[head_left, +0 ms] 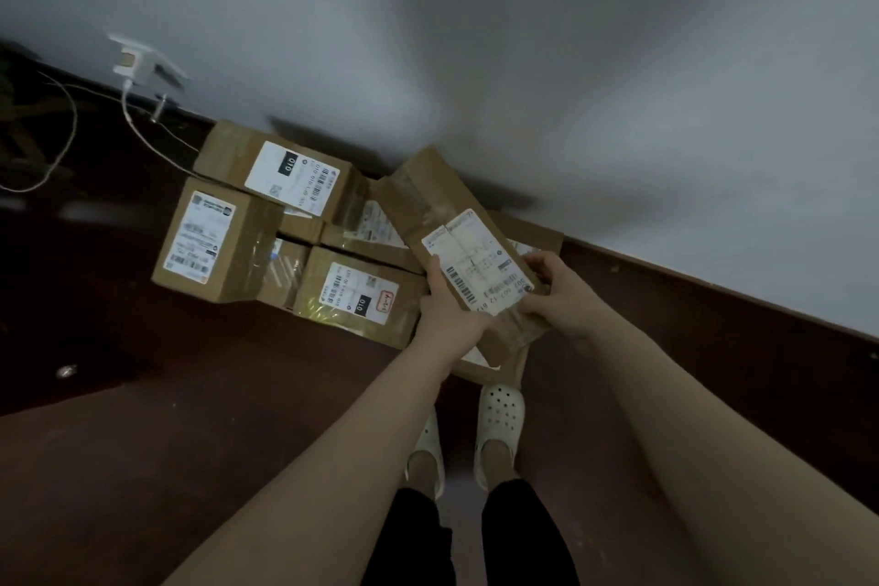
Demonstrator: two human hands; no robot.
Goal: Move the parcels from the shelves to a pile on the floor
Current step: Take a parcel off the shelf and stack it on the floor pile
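Both forearms reach toward 12 o'clock, and my left hand (449, 305) and right hand (559, 295) clasp the near end of a long cardboard parcel (428, 195) from either side, fingers curled on its edges. Its long axis runs from 5 to 11 o'clock, over the right part of the parcel pile (228, 247) on the floor (142, 395). The pile spreads toward 10 o'clock, nearer the left hand, so I judge lowering comes next.
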